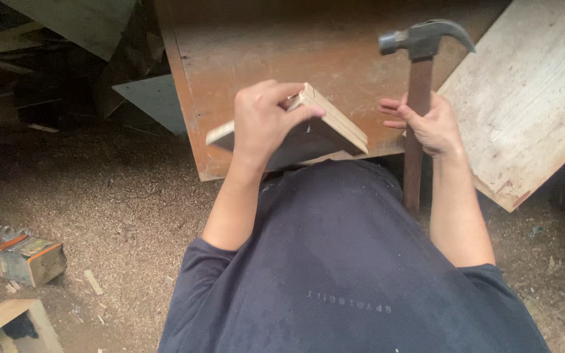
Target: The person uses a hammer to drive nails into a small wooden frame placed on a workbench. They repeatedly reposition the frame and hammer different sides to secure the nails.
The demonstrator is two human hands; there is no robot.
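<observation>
My left hand grips a small flat wooden piece with a pale layered edge and holds it tilted in front of my chest. My right hand is closed around the brown wooden handle of a claw hammer. The hammer stands upright, its dark metal head raised above the hand and to the right of the wooden piece. The two hands are apart, and the hammer head touches nothing. My dark shirt fills the lower middle of the view.
A large brown board lies on the ground ahead, and a pale plank leans at the right. Sawdust covers the floor. A small worn box and a wooden frame corner sit at the lower left. Scrap panels are stacked at the upper left.
</observation>
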